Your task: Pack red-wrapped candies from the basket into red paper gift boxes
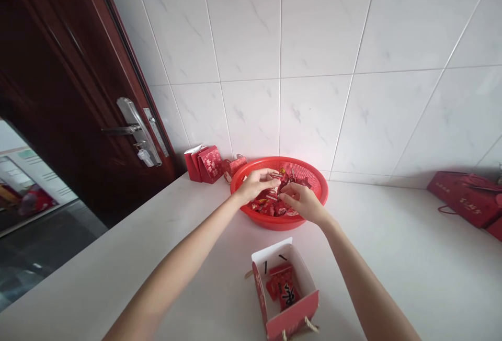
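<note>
A round red plastic basket (276,222) with a mesh wall holds several red-wrapped candies (268,208). Over its left half, my left hand (255,184) is closed with thumb and fingers around a small red and white packet (273,190). My right hand (301,201) is beside it over the basket, fingertips pinched at the packet's right side; what they grip, if anything, is hidden. In front of the basket stands an open red paper box (292,309) with a white inside and rope handles. A few red packets (285,286) lie in it.
Closed red gift boxes (210,165) stand at the wall left of the basket. A larger dark-red box (465,197) with a cord lies at the right. The white table (184,226) meets a tiled wall, and a dark-red door (90,69) is at the left.
</note>
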### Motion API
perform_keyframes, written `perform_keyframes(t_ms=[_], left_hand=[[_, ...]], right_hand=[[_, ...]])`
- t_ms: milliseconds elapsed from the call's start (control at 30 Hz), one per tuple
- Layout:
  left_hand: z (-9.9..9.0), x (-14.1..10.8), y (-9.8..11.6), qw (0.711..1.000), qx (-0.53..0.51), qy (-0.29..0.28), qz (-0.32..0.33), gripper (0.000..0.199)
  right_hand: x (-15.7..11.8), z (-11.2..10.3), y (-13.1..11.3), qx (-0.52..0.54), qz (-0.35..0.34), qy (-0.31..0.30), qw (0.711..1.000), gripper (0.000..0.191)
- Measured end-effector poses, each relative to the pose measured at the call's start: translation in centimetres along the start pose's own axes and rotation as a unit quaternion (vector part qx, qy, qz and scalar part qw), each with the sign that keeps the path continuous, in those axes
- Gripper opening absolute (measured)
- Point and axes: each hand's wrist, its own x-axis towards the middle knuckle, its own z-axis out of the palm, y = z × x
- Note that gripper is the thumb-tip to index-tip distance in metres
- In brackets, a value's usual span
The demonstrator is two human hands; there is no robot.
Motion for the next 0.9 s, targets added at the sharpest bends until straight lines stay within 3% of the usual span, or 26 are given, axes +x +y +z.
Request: perform_keyframes(t_ms=[167,300,467,667,900], left_hand=[[2.8,-2.2,1.9,0.991,-0.112,0.062,0.025,0.036],[3.0,-3.1,3.0,0.985,-0.158,0.073,0.025,0.035],[2.6,-4.4,3.9,0.989,-0.075,0.090,0.089,0.033],[3.4,-6.1,5.3,0.978,-0.001,0.122,0.170,0.030],[3.2,-7.8,7.1,0.978,0.072,0.084,0.179,0.027]], right_hand=[[-0.7,-0.5,-1.7,0.146,-0.064,-0.045,0.986,0.041],[-1.5,-1.5,-3.5,0.201,-0.056,-0.063,0.976,0.040],[-2.5,-2.4,-5.0,0.172,-0.056,-0.079,0.980,0.034],[-3.9,-3.2,-7.2,0.145,-0.100,-0.063,0.982,0.029],[-5.8,-3.1,-9.2,0.132,-0.128,-0.065,0.981,0.028]])
